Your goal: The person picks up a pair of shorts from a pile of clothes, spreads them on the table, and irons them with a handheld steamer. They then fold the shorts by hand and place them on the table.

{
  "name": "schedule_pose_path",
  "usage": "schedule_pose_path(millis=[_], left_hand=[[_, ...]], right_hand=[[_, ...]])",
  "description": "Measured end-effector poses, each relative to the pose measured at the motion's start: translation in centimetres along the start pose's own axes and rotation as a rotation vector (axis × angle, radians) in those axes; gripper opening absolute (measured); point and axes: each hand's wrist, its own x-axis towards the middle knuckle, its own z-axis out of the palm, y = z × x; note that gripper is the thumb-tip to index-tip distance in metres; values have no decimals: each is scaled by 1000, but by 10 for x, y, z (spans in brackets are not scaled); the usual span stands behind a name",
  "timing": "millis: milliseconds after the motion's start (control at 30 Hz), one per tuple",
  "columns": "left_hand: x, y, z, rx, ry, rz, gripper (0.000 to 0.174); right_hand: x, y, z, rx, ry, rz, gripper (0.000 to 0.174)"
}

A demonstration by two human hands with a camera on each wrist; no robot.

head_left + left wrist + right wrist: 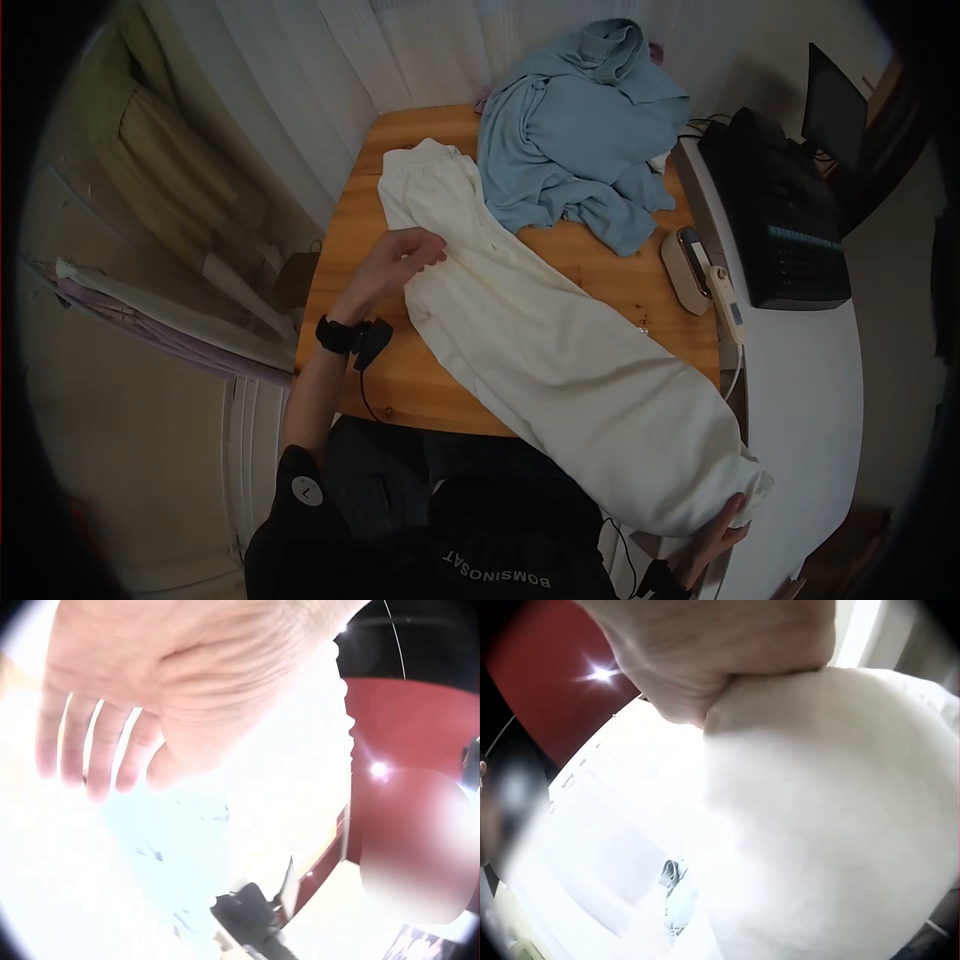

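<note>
A long white garment (570, 340), which looks like trousers folded lengthwise, lies slantwise across the wooden table (390, 390). Its lower right end reaches past the front edge toward the person. My left hand (395, 262) is over the garment's left edge, near its upper end. In the left wrist view the fingers (106, 750) are extended with nothing between them. At the garment's lower right end, my right hand (718, 535) grips the cloth. The right wrist view shows the curled hand (727, 645) against bunched white fabric (832, 802), its fingertips hidden.
A crumpled light blue garment (590, 130) is heaped at the back of the table. To the right, a small beige device (686, 272) stands beside a corded handheld piece (728, 300). A black keyboard (800, 265) is on the white desk (800, 370). Clothes (170, 150) hang at the left.
</note>
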Motion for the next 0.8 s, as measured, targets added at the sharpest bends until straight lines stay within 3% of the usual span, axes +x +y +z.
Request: schedule_pose_path(millis=[67, 133, 167, 200, 233, 333, 367, 433, 467, 533, 567, 600, 667, 733, 800], left_hand=[[53, -6, -16, 258, 166, 21, 36], [121, -65, -38, 501, 322, 152, 44], [143, -81, -43, 499, 321, 154, 44], [161, -95, -46, 689, 384, 100, 50], [171, -103, -46, 880, 445, 45, 57], [170, -105, -34, 1016, 414, 37, 64], [166, -95, -37, 1014, 411, 35, 64], [154, -75, -54, 889, 36, -105, 44], [148, -82, -64, 890, 31, -115, 44], [132, -102, -107, 538, -80, -86, 32], [118, -110, -124, 540, -22, -128, 32], [100, -117, -139, 539, 38, -173, 34], [61, -128, -170, 511, 139, -266, 33], [37, -123, -178, 476, 238, -353, 33], [27, -110, -162, 349, 315, -119, 35]], right_hand=[[10, 13, -28, -70, 84, -31, 53], [12, 17, -48, -132, 121, -82, 53], [11, 7, -52, -133, 124, -84, 53], [7, -3, -55, -167, 123, -99, 53], [6, -8, -57, -202, 122, -113, 53], [15, -11, -75, -219, 113, -141, 59], [14, -21, -74, -194, 88, -161, 61], [25, -28, -70, -255, 153, -141, 63], [29, -31, -70, -317, 216, -120, 65], [-2, -106, -11, -340, 164, -125, 65], [-15, -131, 9, -360, 117, -132, 65], [28, -118, 16, -363, 105, -125, 65], [85, -32, -68, -286, 148, -114, 65], [90, -43, -52, -311, 117, -136, 64], [88, -58, -27, -348, 93, -154, 64]])
